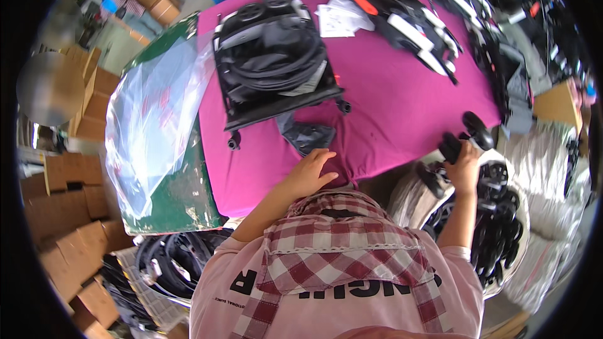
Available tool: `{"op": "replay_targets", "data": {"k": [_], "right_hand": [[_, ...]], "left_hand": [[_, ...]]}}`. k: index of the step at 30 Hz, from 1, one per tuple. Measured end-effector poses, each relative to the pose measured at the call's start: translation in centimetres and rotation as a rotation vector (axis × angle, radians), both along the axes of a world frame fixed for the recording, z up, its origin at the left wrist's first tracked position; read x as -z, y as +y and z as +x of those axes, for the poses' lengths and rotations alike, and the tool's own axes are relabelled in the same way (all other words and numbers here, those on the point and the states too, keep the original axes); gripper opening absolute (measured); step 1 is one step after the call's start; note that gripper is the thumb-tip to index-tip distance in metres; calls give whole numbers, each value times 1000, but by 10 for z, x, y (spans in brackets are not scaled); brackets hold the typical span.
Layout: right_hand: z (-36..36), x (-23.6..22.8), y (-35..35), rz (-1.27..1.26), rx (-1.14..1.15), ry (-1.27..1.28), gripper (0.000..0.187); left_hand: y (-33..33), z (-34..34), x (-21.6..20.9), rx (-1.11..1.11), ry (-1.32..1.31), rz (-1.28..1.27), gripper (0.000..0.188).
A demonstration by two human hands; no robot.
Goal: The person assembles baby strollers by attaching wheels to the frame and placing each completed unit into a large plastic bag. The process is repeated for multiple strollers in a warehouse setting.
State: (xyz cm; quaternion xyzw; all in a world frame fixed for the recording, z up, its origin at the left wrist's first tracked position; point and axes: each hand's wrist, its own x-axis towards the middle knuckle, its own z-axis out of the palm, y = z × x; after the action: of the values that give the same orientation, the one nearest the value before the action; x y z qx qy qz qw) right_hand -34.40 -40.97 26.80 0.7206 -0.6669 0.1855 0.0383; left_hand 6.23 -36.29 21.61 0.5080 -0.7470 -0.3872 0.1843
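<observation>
A folded black stroller lies on the pink-covered table, with a small caster stub at each near corner. A black bag or fabric flap hangs out below its near edge. My left hand is beside that fabric at the table's near edge, thumb and fingers apart, holding nothing. Off to the right, my right hand is closed around a black stroller wheel set, above a bin of similar wheels. Its fingers are partly hidden by the wheels.
The wheel bin stands at my right, beside plastic-wrapped stacks. White and black stroller parts and paper sheets lie farther back. Clear plastic bags cover a green table at left. Cardboard boxes are stacked beyond.
</observation>
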Motion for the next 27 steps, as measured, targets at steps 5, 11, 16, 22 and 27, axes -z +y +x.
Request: {"op": "replay_targets", "data": {"k": [5, 11, 16, 22, 27], "right_hand": [[198, -26, -9, 82, -432, -382, 60], [282, -64, -23, 303, -640, -521, 57], [270, -72, -78, 590, -403, -614, 27], [274, -71, -189, 443, -309, -1128, 20], [336, -19, -290, 714, -261, -2248, 23]], "left_hand": [[12, 47, -43, -139, 270, -313, 68], [25, 101, -46, -59, 302, -329, 47], [23, 148, -60, -362, 344, -118, 40], [-59, 207, -88, -781, 758, -135, 37], [-181, 204, -92, -989, 1551, -174, 42]]}}
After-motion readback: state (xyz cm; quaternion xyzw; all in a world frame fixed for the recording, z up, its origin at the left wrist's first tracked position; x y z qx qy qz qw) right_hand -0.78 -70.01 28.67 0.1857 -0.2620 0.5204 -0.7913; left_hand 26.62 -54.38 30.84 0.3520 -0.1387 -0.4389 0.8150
